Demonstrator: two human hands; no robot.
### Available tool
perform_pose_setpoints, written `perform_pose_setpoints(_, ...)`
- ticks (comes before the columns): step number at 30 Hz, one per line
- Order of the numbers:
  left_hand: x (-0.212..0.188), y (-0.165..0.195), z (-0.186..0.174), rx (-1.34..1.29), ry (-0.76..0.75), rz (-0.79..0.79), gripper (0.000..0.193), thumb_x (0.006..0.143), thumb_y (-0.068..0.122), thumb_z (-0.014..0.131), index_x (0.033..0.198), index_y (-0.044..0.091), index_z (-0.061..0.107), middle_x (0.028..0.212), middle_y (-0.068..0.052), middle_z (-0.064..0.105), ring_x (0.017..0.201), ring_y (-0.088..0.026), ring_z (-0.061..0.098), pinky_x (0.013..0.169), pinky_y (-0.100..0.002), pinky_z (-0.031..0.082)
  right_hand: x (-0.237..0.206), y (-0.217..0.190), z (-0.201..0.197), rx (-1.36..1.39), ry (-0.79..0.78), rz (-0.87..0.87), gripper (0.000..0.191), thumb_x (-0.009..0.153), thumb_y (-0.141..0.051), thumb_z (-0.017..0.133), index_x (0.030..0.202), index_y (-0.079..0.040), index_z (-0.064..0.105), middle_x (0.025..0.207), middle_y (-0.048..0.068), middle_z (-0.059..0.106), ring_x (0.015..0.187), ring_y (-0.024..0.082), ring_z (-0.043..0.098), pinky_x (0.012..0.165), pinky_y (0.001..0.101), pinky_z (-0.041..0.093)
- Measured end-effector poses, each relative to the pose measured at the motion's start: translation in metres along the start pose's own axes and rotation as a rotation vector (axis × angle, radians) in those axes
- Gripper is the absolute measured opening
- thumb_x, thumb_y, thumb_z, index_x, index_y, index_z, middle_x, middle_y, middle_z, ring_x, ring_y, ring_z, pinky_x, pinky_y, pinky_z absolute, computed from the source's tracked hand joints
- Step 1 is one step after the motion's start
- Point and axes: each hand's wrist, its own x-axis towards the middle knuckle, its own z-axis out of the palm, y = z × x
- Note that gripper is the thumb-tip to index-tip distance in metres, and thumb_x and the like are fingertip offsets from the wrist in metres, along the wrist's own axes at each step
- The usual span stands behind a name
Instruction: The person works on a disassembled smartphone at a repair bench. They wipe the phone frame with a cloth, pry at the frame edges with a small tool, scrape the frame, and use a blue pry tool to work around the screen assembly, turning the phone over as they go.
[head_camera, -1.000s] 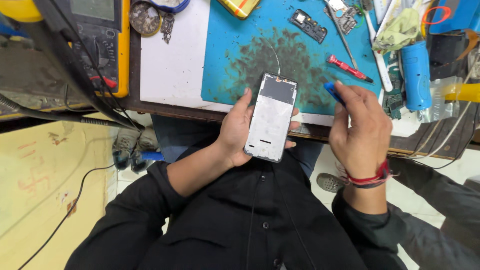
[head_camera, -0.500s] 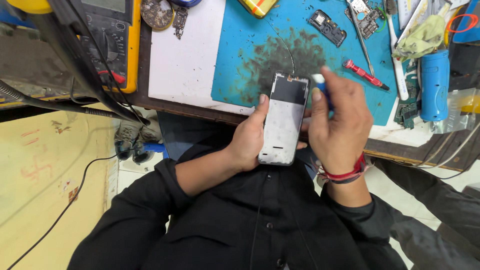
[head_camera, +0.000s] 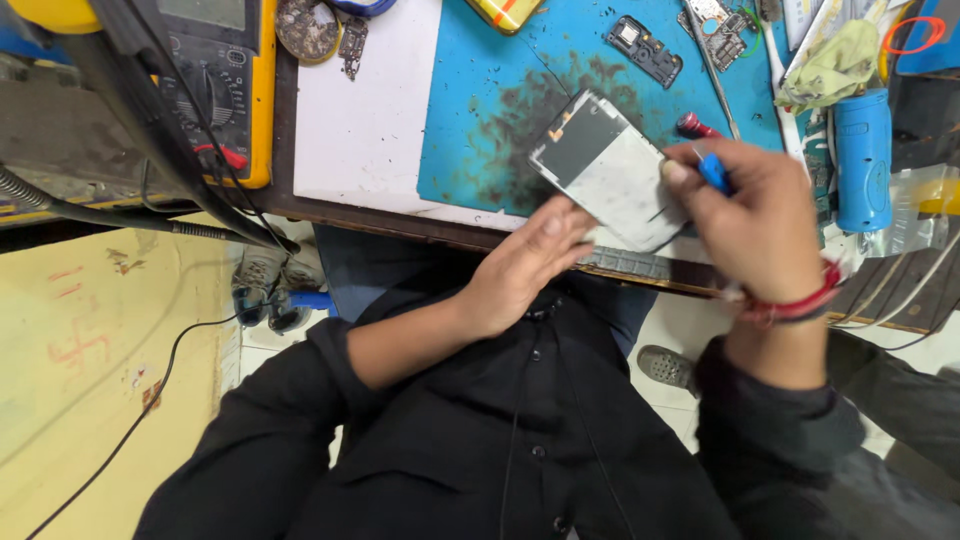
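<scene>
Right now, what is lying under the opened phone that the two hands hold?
Under the opened phone the stained blue work mat shows. The left hand supports its lower edge, and the right hand holds a blue-handled tool on it. The mat directly beneath is covered.

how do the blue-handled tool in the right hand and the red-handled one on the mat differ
The blue-handled tool is pinched in the right hand, its tip against the flat white and grey phone panel that the left hand props up. The red-handled tool lies loose on the stained blue work mat, touched by no hand. Blue shows little handle; red is partly hidden behind the hand. Both are slim hand tools.
</scene>
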Motion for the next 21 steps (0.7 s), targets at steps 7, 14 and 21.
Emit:
perform_pose_setpoints(7, -0.019, 0.045, -0.004, 0.638, 0.128, -0.081, 0.065, 0.094, 0.026, 0.072, 0.152, 0.002, 0.053, 0.128, -0.014, 0.073, 0.092, -0.023, 0.070, 0.073, -0.041, 0.057, 0.015, -0.023, -0.007, -0.451, 0.089, -0.458, 0.030, 0.096, -0.025, 0.078, 0.114, -0.001, 0.075, 0.104, 0.016, 0.070, 0.083, 0.032, 0.067, 0.073, 0.0388, 0.051)
perform_pose_setpoints(14, 0.008, 0.099, -0.020, 1.613, 0.072, 0.649, 0.108, 0.082, 0.032, 0.094, 0.158, 0.007, 0.023, 0.141, -0.008, 0.062, 0.116, -0.027, 0.060, 0.105, -0.040, 0.048, -0.006, -0.034, 0.051, -0.285, 0.106, -0.422, 0.020, 0.101, -0.007, 0.073, 0.121, -0.006, 0.075, 0.097, 0.012, 0.067, 0.084, 0.027, 0.067, 0.073, 0.0378, 0.051)
perform_pose_setpoints(21, 0.018, 0.094, -0.023, 1.701, 0.019, 0.607, 0.112, 0.082, 0.038, 0.093, 0.162, 0.007, 0.020, 0.140, -0.004, 0.064, 0.119, -0.026, 0.058, 0.099, -0.040, 0.043, -0.011, -0.024, 0.065, -0.288, 0.153, -0.425, 0.015, 0.102, -0.007, 0.079, 0.116, -0.005, 0.075, 0.102, 0.010, 0.069, 0.083, 0.027, 0.069, 0.072, 0.0357, 0.052)
